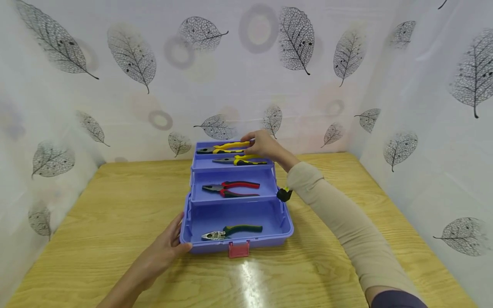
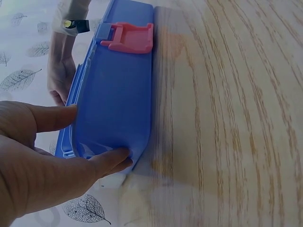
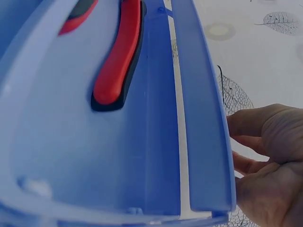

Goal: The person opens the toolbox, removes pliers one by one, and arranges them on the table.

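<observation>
My left hand [image 1: 163, 252] grips the front left corner of a purple-blue toolbox [image 1: 265, 242], thumb at the rim and fingers round the outside. At the back, my right hand [image 1: 265, 145] pinches the handle ends of the rear yellow-and-black pliers [image 1: 227, 148] in the top tray [image 1: 202, 162]. The right wrist view hides this grip behind the tray wall [image 3: 199, 109]. Other yellow-and-black pliers [image 1: 240, 161] lie just in front. Red-and-black pliers [image 1: 233, 188] lie in the middle tray [image 1: 196, 194], and green-handled pliers [image 1: 235, 231] in the bottom compartment [image 1: 246, 214].
The toolbox stands unfolded on a wood-grain table [image 1: 127, 205], with a red latch [image 1: 239, 249] at its front. A pale leaf-patterned curtain [image 1: 239, 85] encloses the back and sides. A dark strap [image 1: 284, 194] shows at the right sleeve, beside the middle tray.
</observation>
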`<state>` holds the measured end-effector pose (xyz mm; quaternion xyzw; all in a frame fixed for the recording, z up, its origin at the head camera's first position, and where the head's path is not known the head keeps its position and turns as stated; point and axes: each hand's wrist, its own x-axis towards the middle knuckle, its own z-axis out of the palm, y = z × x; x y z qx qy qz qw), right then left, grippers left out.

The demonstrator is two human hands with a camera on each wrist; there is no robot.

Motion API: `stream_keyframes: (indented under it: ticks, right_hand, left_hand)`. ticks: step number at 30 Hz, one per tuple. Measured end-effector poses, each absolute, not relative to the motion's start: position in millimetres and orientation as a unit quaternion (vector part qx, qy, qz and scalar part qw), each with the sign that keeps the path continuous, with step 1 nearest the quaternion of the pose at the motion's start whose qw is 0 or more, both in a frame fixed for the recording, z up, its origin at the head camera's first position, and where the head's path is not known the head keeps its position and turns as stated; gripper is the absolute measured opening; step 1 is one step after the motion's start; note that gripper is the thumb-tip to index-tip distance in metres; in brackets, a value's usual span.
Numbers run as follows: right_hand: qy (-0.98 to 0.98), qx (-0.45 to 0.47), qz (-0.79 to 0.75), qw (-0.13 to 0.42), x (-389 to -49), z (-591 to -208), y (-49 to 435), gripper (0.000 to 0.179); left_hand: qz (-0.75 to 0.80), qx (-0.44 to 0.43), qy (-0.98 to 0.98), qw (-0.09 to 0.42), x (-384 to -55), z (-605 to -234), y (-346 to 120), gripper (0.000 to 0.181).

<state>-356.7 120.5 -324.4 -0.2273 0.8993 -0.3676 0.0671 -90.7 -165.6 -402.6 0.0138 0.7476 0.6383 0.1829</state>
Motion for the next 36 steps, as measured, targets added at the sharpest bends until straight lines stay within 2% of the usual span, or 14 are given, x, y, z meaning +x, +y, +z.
stream_keyframes:
  ticks: [13,19,27,31,36]
  right_hand:
    - [0.906,-0.213,-0.36,0.068,-358,-325,113,0.045]
    - [0.904,-0.202,-0.367,0.083,-354,-320,114,0.052]
    - [0.908,-0.266,-0.309,0.094,-348,-316,105,0.056]
    - [0.923,-0.29,-0.241,0.077,-347,-321,94,0.06]
    - [0.932,-0.3,-0.195,0.055,-343,-325,79,0.043]
  left_hand:
    - [0.641,0.021,0.746,0.18,-91,-403,-166,0.092]
    - [0.64,0.029,0.748,0.176,-91,-404,-165,0.092]
    - [0.636,0.03,0.752,0.17,-90,-403,-166,0.092]
    - [0.637,0.031,0.752,0.169,-89,-404,-165,0.092]
    - [0.636,0.029,0.752,0.17,-89,-405,-165,0.092]
